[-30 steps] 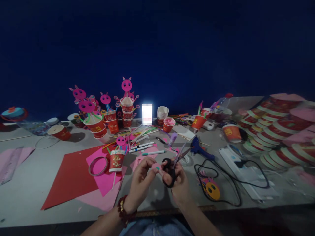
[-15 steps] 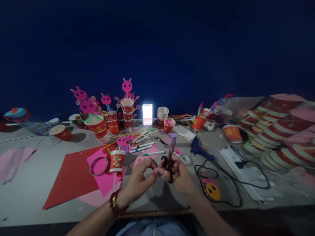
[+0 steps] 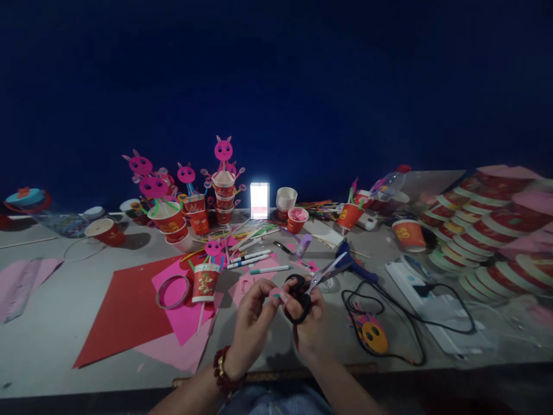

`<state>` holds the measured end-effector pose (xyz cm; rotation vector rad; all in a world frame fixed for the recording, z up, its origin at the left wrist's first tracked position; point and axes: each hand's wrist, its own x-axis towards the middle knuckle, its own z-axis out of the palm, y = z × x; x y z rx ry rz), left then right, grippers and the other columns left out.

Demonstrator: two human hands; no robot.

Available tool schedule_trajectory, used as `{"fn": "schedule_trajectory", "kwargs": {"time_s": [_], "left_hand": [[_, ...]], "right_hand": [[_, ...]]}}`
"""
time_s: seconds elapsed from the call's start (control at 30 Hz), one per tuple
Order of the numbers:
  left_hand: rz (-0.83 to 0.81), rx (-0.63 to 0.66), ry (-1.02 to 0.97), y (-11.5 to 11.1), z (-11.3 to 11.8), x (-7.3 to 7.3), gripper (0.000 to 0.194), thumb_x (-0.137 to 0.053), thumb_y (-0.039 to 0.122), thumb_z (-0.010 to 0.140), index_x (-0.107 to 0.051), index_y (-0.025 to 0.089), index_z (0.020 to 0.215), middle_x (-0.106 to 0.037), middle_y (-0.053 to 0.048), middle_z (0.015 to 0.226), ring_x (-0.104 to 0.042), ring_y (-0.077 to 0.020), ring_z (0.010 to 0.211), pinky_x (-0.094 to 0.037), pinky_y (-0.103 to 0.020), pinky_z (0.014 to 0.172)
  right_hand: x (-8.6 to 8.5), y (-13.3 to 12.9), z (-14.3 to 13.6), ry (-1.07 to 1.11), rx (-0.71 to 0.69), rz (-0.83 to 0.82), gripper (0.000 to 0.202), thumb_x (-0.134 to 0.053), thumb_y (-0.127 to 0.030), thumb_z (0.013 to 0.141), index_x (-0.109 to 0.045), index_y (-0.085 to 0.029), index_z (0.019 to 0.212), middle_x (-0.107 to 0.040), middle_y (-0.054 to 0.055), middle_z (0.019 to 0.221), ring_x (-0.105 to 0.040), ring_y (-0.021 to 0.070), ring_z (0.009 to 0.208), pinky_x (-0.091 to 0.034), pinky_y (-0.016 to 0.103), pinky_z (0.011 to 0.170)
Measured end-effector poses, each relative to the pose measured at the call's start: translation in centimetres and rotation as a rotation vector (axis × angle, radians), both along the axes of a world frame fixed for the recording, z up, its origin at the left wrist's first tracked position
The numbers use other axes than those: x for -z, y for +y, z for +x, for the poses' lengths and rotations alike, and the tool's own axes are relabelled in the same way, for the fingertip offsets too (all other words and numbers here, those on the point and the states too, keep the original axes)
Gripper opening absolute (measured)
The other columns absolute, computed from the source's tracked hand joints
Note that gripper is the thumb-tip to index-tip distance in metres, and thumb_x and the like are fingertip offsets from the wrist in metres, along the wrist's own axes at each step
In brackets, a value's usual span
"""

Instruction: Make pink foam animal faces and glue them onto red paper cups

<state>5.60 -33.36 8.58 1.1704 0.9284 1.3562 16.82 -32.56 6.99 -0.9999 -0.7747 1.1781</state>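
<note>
Between the thumb and fingers of my left hand [image 3: 253, 317] is a small round pink paper piece [image 3: 275, 295] with a green mark on it. The fingertips of my right hand [image 3: 311, 323] meet the same piece from the other side. My right hand also holds black-handled scissors [image 3: 325, 276], fingers at the loops, with the blades pointing up and to the right, away from the paper. Just beyond the hands stands a purple glue stick [image 3: 303, 246]. A pink paper sheet [image 3: 242, 282] lies beyond my left hand.
Left of my hands, a decorated paper cup [image 3: 205, 282] and a tape roll [image 3: 173, 291] lie on red paper [image 3: 116, 314] and pink sheets. Several markers [image 3: 250, 259] lie ahead. At right are a blue glue gun [image 3: 360, 270], a black cord [image 3: 417, 331] and stacked cups [image 3: 484, 242].
The scissors have swung from pointing upward to pointing up and right. My wrists have drawn closer together, and the pink piece now faces me more, showing its green mark.
</note>
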Motion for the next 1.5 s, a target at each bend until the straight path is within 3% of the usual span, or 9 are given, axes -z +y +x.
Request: {"fn": "schedule_trajectory", "kwargs": {"time_s": [0.23,0.43,0.7,0.97,1.5], "left_hand": [[0.053,0.116,0.252,0.8,-2.0,-1.1,0.023,-0.060,0.038,0.092,-0.057,0.019,0.079,-0.056,-0.002,0.081,-0.051,-0.0174,0.079,-0.040,-0.027,0.075],[-0.029,0.107,0.070,0.5,-1.9,-0.4,0.014,-0.058,0.032,0.092,-0.059,0.020,0.086,-0.057,-0.003,0.089,-0.052,-0.0190,0.087,-0.041,-0.028,0.080],[-0.055,0.025,-0.068,-0.2,-0.9,1.2,0.016,-0.054,0.036,0.094,-0.060,0.022,0.090,-0.056,-0.003,0.092,-0.052,-0.0201,0.092,-0.042,-0.029,0.087],[0.015,-0.016,-0.012,-0.2,0.0,0.5,0.013,-0.062,0.033,0.091,-0.059,0.022,0.088,-0.056,-0.001,0.088,-0.053,-0.0177,0.087,-0.044,-0.028,0.083],[0.043,-0.035,-0.034,0.2,-0.1,0.5,0.014,-0.062,0.031,0.091,-0.059,0.020,0.083,-0.056,-0.001,0.085,-0.053,-0.0169,0.083,-0.045,-0.028,0.081]], "right_hand": [[-1.2,0.5,0.8,-0.013,-0.130,0.041,0.033,-0.087,-0.022,0.060,-0.055,-0.023,0.068,-0.067,-0.002,0.079,-0.064,0.0169,0.074,-0.050,0.028,0.066],[-0.8,0.2,0.3,0.048,-0.077,-0.013,0.032,-0.087,-0.027,0.059,-0.063,-0.023,0.080,-0.066,-0.003,0.076,-0.060,0.0138,0.065,-0.047,0.023,0.056],[-0.1,-0.1,-0.1,0.087,-0.032,-0.093,0.034,-0.084,-0.026,0.064,-0.062,-0.023,0.090,-0.066,-0.004,0.077,-0.058,0.0117,0.062,-0.044,0.020,0.052],[0.5,-0.2,-0.2,0.099,0.010,-0.041,0.038,-0.085,-0.027,0.062,-0.063,-0.023,0.092,-0.068,-0.003,0.082,-0.061,0.0131,0.068,-0.048,0.021,0.057],[0.7,-0.2,-0.4,0.101,0.007,-0.005,0.034,-0.084,-0.023,0.065,-0.062,-0.024,0.092,-0.067,-0.004,0.079,-0.058,0.0111,0.062,-0.045,0.020,0.053]]}}
